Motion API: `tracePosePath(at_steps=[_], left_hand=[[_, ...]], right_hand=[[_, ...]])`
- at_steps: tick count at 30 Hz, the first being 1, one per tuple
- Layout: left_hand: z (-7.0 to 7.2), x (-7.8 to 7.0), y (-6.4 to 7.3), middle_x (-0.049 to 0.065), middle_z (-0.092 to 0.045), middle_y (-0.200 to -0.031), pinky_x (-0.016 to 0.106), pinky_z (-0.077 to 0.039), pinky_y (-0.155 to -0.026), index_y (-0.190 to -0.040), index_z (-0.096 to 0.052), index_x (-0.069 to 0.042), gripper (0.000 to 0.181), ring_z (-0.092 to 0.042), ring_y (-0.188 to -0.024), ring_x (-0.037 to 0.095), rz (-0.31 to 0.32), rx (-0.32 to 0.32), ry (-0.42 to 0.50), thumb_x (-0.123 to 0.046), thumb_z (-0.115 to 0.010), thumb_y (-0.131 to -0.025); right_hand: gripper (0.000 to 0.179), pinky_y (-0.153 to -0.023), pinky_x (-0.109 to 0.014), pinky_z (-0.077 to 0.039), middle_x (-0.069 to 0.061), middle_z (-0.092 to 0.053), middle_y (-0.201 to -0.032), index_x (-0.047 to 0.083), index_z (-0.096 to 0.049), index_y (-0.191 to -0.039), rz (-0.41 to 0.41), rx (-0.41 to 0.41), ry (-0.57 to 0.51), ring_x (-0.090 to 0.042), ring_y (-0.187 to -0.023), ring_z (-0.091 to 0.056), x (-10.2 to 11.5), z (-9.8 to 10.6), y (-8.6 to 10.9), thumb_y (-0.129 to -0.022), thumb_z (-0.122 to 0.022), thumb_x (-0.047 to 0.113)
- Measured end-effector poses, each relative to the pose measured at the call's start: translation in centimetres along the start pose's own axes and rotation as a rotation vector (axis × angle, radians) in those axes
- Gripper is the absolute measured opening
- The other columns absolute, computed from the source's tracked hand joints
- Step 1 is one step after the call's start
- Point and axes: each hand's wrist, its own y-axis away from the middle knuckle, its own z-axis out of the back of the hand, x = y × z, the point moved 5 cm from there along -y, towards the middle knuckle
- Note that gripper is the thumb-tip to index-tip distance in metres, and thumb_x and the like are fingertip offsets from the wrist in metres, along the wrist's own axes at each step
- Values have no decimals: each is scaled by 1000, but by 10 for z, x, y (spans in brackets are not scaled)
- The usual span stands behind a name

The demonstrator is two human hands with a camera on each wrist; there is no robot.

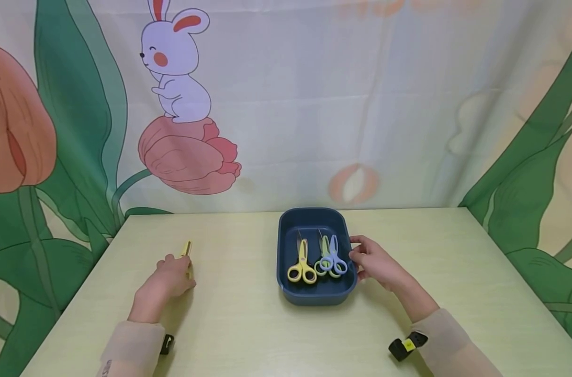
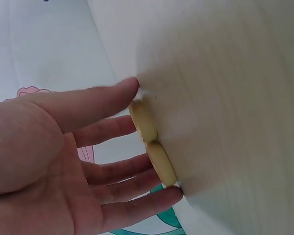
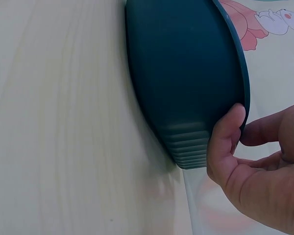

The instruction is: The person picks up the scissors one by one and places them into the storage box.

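Note:
A dark blue bin (image 1: 291, 299) stands on the table, right of the middle. Inside it lie scissors with yellow handles (image 1: 303, 262), scissors with green handles (image 1: 325, 248) and scissors with light blue handles (image 1: 333, 256). My right hand (image 1: 372, 261) pinches the bin's right rim between thumb and fingers; the right wrist view shows the bin's outer wall (image 3: 186, 68). At the table's left, my left hand (image 1: 170, 277) holds yellow scissors (image 1: 187, 248) lying on the tabletop. In the left wrist view, thumb and fingers surround the two yellow finger loops (image 2: 161, 164).
The pale wooden table (image 1: 238, 330) runs back to a hanging cloth (image 1: 286, 104) printed with a rabbit, tulips and leaves. A black strap device (image 1: 405, 346) sits at the right wrist, and another (image 1: 167, 344) at the left.

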Motion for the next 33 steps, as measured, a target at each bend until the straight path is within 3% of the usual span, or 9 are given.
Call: tracePosePath(at_steps=[8, 18, 33], left_hand=[[1, 1, -1, 22, -50, -99, 52, -47, -80, -116, -61, 7, 29, -49, -91, 38, -11, 2, -6, -8, -70, -92], [2, 2, 1, 23, -52, -102, 55, -46, -81, -117, -62, 5, 31, -51, -93, 40, -30, -21, 11, -9, -65, -90], [3, -1, -3, 15, -52, -94, 46, -45, -75, -108, -64, -2, 26, -49, -87, 32, -19, -15, 35, -18, -70, -89]], right_hand=[[49, -60, -33, -53, -24, -50, -108, -10, -30, -151, -8, 0, 6, -23, -79, -55, 1, 0, 1, -105, -44, 3], [49, -60, -34, -53, -24, -50, -109, -10, -30, -151, -3, 1, 2, -23, -79, -55, 1, 0, 1, -105, -44, 4], [49, -60, -34, -54, -26, -49, -110, -10, -30, -151, -8, 0, 1, -23, -79, -55, 2, -1, 1, -106, -44, 3]])
